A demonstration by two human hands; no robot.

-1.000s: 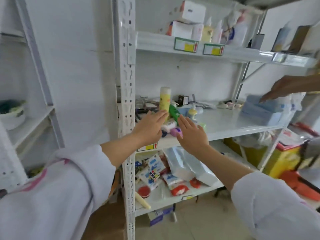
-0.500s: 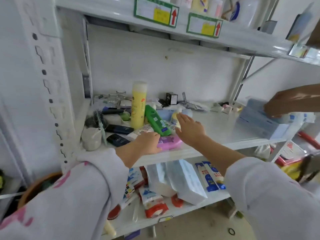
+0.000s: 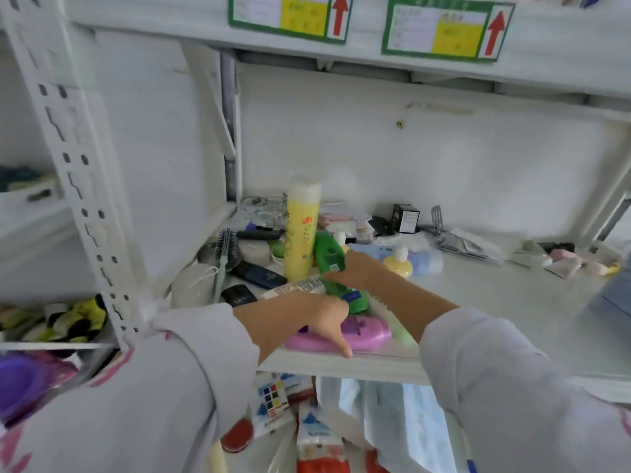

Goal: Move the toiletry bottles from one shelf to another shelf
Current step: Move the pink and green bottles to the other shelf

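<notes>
On the middle shelf [image 3: 478,302], a green bottle [image 3: 328,253] leans against a tall yellow bottle [image 3: 302,233] that stands upright. My right hand [image 3: 358,271] lies across the green bottle's lower half with its fingers curled on it. A purple bottle [image 3: 370,331] lies flat at the shelf's front edge. My left hand [image 3: 307,317] covers its left end, thumb pointing down over the shelf lip. A white tube [image 3: 297,286] lies just behind that hand. A small yellow bottle [image 3: 397,265] and a pale blue bottle [image 3: 425,261] lie behind my right hand.
A hairbrush [image 3: 225,254], dark flat cases [image 3: 259,273] and a grey pouch [image 3: 193,285] crowd the shelf's left corner. A small black box [image 3: 406,216] and wrappers sit at the back. The upper shelf's labelled lip [image 3: 447,27] hangs close overhead. Packets fill the lower shelf [image 3: 307,421].
The view has closed in on the middle shelf. My left hand has slid onto the purple bottle. My right hand has moved left from the small yellow bottle to the green bottle.
</notes>
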